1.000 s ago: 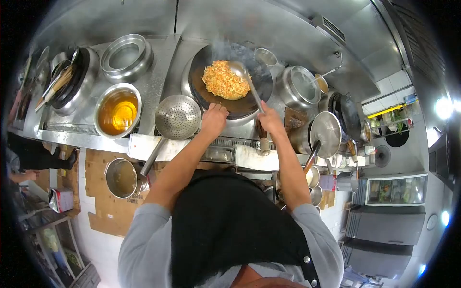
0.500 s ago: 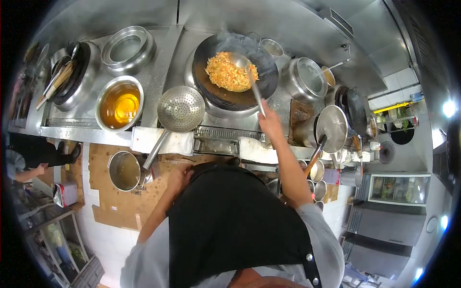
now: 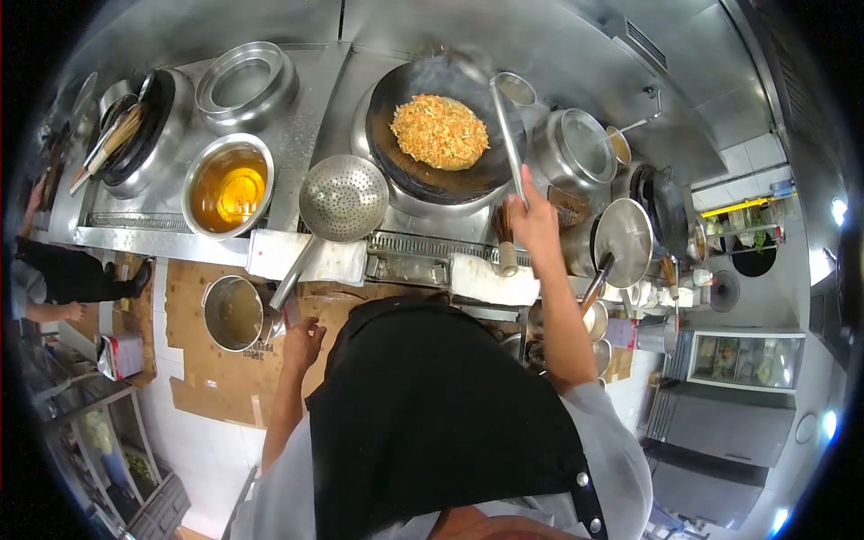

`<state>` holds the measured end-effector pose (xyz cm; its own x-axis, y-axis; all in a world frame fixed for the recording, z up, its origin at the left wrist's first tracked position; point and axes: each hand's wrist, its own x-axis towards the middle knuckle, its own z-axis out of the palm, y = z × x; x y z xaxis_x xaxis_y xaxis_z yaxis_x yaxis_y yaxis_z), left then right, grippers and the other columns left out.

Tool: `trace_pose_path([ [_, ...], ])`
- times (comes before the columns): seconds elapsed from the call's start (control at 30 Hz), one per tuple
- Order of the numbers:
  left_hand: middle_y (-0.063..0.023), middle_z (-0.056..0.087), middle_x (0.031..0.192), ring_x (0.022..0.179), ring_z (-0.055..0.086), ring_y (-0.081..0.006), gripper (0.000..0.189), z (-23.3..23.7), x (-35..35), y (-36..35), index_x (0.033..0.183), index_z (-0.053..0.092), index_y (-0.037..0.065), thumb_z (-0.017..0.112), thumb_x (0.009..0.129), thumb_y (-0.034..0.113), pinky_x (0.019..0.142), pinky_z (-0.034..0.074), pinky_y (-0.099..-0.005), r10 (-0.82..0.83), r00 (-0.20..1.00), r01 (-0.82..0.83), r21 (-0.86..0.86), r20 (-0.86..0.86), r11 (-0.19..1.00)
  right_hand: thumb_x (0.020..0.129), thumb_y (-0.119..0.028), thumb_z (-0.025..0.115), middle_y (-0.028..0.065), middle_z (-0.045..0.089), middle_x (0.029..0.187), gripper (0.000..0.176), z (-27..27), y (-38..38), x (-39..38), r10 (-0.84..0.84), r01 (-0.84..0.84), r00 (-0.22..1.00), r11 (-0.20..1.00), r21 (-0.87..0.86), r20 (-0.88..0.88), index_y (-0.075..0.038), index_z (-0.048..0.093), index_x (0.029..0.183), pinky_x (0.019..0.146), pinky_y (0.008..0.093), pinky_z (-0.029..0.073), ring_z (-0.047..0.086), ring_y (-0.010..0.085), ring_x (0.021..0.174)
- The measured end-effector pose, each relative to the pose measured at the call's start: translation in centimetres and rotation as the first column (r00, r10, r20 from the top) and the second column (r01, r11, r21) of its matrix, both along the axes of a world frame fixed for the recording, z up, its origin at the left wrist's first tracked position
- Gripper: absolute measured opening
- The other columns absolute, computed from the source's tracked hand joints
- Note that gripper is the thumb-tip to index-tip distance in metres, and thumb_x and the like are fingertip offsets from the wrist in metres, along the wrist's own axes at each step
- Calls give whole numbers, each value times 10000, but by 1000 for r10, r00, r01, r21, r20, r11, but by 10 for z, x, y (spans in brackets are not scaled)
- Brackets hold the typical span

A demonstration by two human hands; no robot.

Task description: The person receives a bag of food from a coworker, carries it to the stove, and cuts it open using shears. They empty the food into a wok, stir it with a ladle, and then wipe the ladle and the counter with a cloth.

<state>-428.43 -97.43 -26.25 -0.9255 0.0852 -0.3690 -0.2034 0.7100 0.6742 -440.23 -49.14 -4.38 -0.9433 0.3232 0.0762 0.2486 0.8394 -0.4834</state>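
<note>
My right hand (image 3: 534, 220) grips the long metal handle of a ladle (image 3: 506, 121). The ladle's bowl is a blur over the wok's far rim, lifted off the food. In the black wok (image 3: 387, 160) lies a flattened, orange-yellow heap of fried rice (image 3: 439, 132), with steam above it. Beside my waist my left hand (image 3: 304, 342) holds nothing, its fingers loosely bent and apart. Nearest to it is the handle of a perforated skimmer (image 3: 344, 198), which rests across a bowl's edge and the counter front.
A steel bowl of yellow oil (image 3: 227, 189) stands left of the skimmer. Below it is a pot (image 3: 236, 313). A bamboo brush (image 3: 505, 243) lies by my right wrist, near a lidded pot (image 3: 576, 144) and a pan (image 3: 623, 243). Another person (image 3: 67, 279) stands far left.
The ladle has lifted out of the rice toward the wok's far right side. My right hand shifted slightly right. My left hand moved left from my waist toward the skimmer handle.
</note>
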Motion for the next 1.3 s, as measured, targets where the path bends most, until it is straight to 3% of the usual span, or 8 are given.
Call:
trace_pose_path([
  [0.23, -202, 798, 1068, 999, 767, -391, 341, -22, -29, 8, 1216, 757, 40, 766, 965, 271, 888, 591, -478, -66, 988, 71, 28, -136, 997, 986, -251, 683, 315, 725, 1168, 704, -53, 32, -17, 65, -71, 964, 997, 14, 258, -241, 445, 1648, 1045, 553, 507, 669, 510, 1166],
  [0.47, -194, 801, 1051, 967, 768, -401, 333, -7, -20, -4, 1202, 748, 9, 772, 963, 240, 898, 586, -473, 13, 995, -6, 75, -98, 997, 1076, -196, 655, -25, 600, 740, 707, 4, 6, 10, -103, 38, 992, 788, -614, -71, -242, 342, 1707, 498, 281, 466, 515, 77, 579],
  [0.6, -188, 801, 1025, 928, 772, -387, 337, -29, -23, -5, 1187, 752, 10, 766, 972, 268, 887, 587, -470, -44, 986, 51, 40, -159, 998, 1111, -260, 594, 4, 563, 747, 549, -50, -2, -21, -107, 276, 925, 848, -452, 365, -202, 481, 1646, 534, 278, 433, 462, 82, 584],
  [0.83, -195, 793, 1024, 879, 768, -370, 302, 22, -60, 31, 1157, 759, 29, 758, 971, 267, 820, 596, -460, -64, 966, 97, 120, -252, 988, 1127, -323, 536, 13, 543, 686, 514, -46, 10, -1, -167, 138, 985, 902, -410, -35, -276, 491, 1636, 454, 342, 421, 505, 126, 526],
  [0.93, -199, 786, 1039, 877, 767, -361, 280, 57, -80, 67, 1141, 751, 14, 761, 971, 236, 804, 600, -440, -102, 952, 173, 231, -287, 958, 1134, -318, 506, 25, 579, 706, 490, -70, 22, -12, -154, 317, 913, 849, -423, 377, -234, 518, 1616, 523, 335, 443, 533, 145, 549],
  [1.07, -196, 770, 1025, 881, 765, -360, 249, 103, -97, 105, 1128, 732, -7, 762, 975, 187, 812, 602, -416, -192, 924, 309, 350, -331, 884, 1116, -308, 519, 197, 710, 860, 484, -2, 13, -14, -147, 202, 963, 948, -244, 227, -226, 535, 1593, 640, 413, 548, 671, 243, 644],
  [1.2, -177, 755, 1009, 885, 741, -362, 242, 117, -124, 149, 1123, 725, 7, 777, 939, 155, 823, 596, -452, -312, 813, 486, 278, -492, 828, 1103, -312, 543, 257, 761, 1070, 491, -112, 30, -18, -39, 38, 998, 999, -29, -54, -220, 546, 1585, 832, 447, 582, 722, 298, 852],
  [1.3, -163, 743, 1085, 1002, 718, -365, 214, 137, -145, 188, 1090, 724, 28, 776, 915, 140, 878, 583, -472, -251, 627, 562, 206, -737, 801, 1101, -321, 543, 222, 789, 1036, 491, -31, 14, -36, -135, 214, 935, 952, -218, 328, -237, 550, 1585, 800, 443, 585, 748, 336, 838],
])
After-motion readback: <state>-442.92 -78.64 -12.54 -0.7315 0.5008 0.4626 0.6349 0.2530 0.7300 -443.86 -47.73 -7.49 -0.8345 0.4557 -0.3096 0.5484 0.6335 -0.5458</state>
